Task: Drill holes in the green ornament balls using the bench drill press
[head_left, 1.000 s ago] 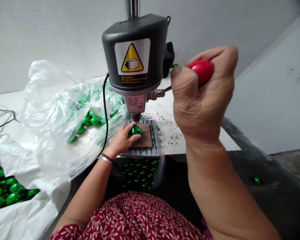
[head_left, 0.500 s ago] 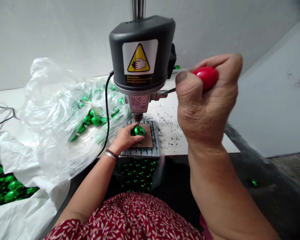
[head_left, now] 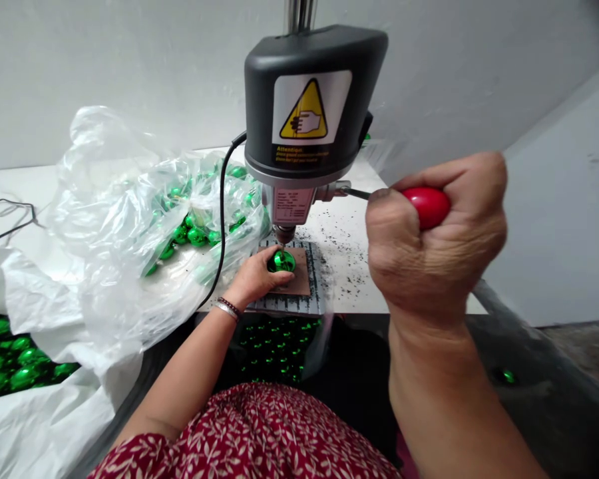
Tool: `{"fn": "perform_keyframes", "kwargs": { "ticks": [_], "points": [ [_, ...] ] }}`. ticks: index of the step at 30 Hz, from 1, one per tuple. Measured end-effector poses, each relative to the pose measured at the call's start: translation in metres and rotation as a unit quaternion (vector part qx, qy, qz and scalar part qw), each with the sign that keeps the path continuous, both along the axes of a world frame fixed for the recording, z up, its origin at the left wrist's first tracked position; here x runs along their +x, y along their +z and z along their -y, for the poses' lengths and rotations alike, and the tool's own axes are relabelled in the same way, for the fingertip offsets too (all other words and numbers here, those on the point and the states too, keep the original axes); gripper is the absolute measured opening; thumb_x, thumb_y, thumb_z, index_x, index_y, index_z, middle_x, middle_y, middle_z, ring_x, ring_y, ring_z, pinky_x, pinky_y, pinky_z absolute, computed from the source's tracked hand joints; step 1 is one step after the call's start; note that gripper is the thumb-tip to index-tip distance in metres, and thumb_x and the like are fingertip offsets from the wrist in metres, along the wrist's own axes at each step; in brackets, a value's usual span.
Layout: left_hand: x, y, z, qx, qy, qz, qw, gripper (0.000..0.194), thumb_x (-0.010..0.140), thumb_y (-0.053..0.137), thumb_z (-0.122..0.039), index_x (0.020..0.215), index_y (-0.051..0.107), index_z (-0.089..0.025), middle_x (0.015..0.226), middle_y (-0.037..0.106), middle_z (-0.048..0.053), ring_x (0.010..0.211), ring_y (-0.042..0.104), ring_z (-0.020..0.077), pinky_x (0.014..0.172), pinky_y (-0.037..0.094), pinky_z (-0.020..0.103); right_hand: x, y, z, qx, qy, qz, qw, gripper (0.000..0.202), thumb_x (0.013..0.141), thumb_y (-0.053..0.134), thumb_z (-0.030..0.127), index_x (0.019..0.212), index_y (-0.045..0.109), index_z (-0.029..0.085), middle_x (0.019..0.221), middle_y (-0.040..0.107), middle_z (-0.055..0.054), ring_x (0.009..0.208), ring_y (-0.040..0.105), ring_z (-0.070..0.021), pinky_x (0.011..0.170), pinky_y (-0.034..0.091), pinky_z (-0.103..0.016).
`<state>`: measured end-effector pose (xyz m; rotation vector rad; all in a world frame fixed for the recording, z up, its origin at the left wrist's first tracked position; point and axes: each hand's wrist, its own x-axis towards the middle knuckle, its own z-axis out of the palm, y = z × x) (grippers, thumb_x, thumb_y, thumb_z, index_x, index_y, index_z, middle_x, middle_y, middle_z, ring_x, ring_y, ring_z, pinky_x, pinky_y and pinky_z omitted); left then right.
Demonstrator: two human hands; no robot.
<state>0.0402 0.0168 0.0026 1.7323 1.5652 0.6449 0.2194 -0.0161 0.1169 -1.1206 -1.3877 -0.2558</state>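
Gripping red knob (head_left: 428, 207) — right hand (head_left: 436, 243); left (head_left: 259, 276) — green ball (head_left: 282, 261).

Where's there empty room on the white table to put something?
The table looks bare at far left, between the thin wire and the wall, and at the corner beside the right wrist. The middle is crowded: plastic bag, green balls, drill press, left hand. Dark crumbs litter the part right of the drill's base.

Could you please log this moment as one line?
left hand: steadying green ball under drill | right hand: gripping red knob
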Motion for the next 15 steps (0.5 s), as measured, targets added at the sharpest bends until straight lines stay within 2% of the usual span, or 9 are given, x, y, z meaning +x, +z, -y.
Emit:
{"fn": "perform_keyframes", "kwargs": {
  "ticks": [8,15],
  "points": [
    [-0.001,-0.003,0.001,-0.004,-0.003,0.018,1.0,0.069,0.077,0.085,-0.027,0.142,0.066,-0.018,0.131,0.077,0.009,0.121,0.071,0.0286,0.108,0.054,0.037,-0.002,-0.018,0.001,0.01,-0.032,-0.012,0.999,0.013,0.087,0.056,0.03,0.081,0.05,0.021,0.072,0.05,0.003,0.063,0.046,-0.0057,0.06,0.042,-0.02],
    [-0.001,-0.004,0.0,-0.003,-0.001,0.003,1.0,0.067,0.077,0.085,-0.029,0.14,0.067,-0.019,0.127,0.078,0.01,0.118,0.072,0.0302,0.107,0.054,0.04,-0.005,-0.036,0.0,0.072,-0.034,-0.02,0.997,0.01,0.089,0.06,0.026,0.083,0.054,0.02,0.075,0.052,0.002,0.064,0.048,-0.0064,0.06,0.042,-0.022]
  ]
}}
